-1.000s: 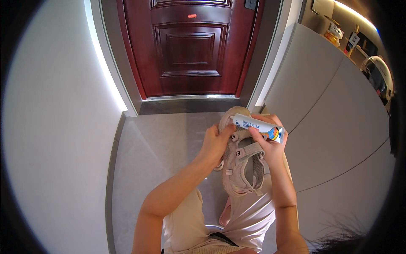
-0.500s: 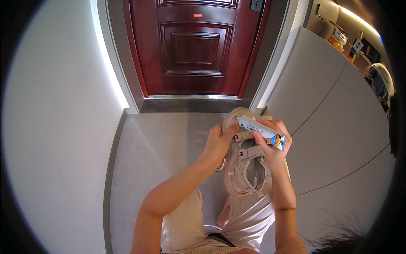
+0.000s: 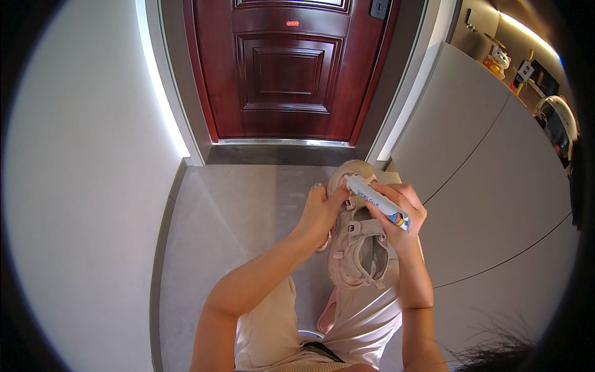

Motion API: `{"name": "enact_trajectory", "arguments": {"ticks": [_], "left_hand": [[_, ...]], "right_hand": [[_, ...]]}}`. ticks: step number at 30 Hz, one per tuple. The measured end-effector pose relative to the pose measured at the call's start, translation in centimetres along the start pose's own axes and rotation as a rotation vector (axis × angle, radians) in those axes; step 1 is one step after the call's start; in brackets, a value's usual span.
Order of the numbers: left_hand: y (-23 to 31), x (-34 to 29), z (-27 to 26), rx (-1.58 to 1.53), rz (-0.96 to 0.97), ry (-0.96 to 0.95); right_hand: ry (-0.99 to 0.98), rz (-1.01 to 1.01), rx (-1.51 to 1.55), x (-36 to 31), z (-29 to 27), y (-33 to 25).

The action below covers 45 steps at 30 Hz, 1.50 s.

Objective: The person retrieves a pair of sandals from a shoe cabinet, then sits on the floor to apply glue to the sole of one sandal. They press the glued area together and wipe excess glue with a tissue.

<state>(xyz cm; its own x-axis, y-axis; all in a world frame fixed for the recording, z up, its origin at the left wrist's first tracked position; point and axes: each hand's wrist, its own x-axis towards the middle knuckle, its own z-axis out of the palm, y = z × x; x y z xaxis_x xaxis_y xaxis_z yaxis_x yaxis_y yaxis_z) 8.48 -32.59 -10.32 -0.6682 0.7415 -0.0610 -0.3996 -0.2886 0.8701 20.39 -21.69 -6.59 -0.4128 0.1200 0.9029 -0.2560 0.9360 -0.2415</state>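
A beige-pink strappy sandal (image 3: 348, 263) rests over my lap, its toe pointing away from me. Gripping the sandal by the left side near the toe is my left hand (image 3: 320, 214), thumb on top and fingers wrapped beneath. My right hand (image 3: 401, 214) is closed around a white glue tube (image 3: 375, 199) with a colourful patch at its tail end. The tube slants with its nozzle end toward the sandal's toe, close to my left thumb. Whether the nozzle touches the sandal I cannot tell. My right fingertips are partly hidden behind the tube.
A pink slipper (image 3: 326, 312) shows between my legs on the grey tiled floor (image 3: 217, 211). Ahead stands a dark red door (image 3: 287, 124). A pale curved cabinet (image 3: 477, 204) flanks my right, with a lucky-cat figurine (image 3: 498, 60) and other items on its lit shelf. A white wall (image 3: 87, 186) runs along the left.
The tube has tilted slightly, its tail end coming nearer to me and to the left, along with my right hand. My left hand and the sandal have barely moved.
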Motion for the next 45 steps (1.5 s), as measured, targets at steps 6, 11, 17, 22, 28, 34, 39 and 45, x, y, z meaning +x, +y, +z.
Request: {"name": "enact_trajectory", "arguments": {"ticks": [6,11,17,22,28,34,39,45], "left_hand": [[0.4,-0.2,0.0,0.020,-0.031,-0.018],[0.8,-0.5,0.2,-0.007,-0.016,-0.034],[1.3,-0.9,0.7,0.000,-0.014,0.030],[1.5,-0.9,0.6,0.027,-0.015,0.026],[0.8,-0.3,-0.2,0.036,-0.005,0.015],[0.9,-0.5,-0.2,0.008,-0.030,0.006],[1.0,-0.4,-0.8,-0.036,-0.087,0.010],[2.2,-1.1,-0.6,-0.027,-0.159,0.087]], "right_hand": [[-0.014,-0.027,0.003,0.2,0.1,-0.3],[0.000,-0.043,-0.062,0.3,-0.2,-0.7],[-0.026,-0.098,-0.079,-0.1,-0.2,-0.2],[-0.049,-0.159,-0.111,-0.2,-0.5,-0.2],[-0.088,-0.223,-0.113,-0.2,-0.7,0.0],[-0.180,-0.224,-0.115,-0.2,-1.3,-0.1],[-0.007,-0.077,-0.043,-0.6,-0.9,0.4],[0.195,0.457,0.560,-1.7,-1.3,2.1]]}}
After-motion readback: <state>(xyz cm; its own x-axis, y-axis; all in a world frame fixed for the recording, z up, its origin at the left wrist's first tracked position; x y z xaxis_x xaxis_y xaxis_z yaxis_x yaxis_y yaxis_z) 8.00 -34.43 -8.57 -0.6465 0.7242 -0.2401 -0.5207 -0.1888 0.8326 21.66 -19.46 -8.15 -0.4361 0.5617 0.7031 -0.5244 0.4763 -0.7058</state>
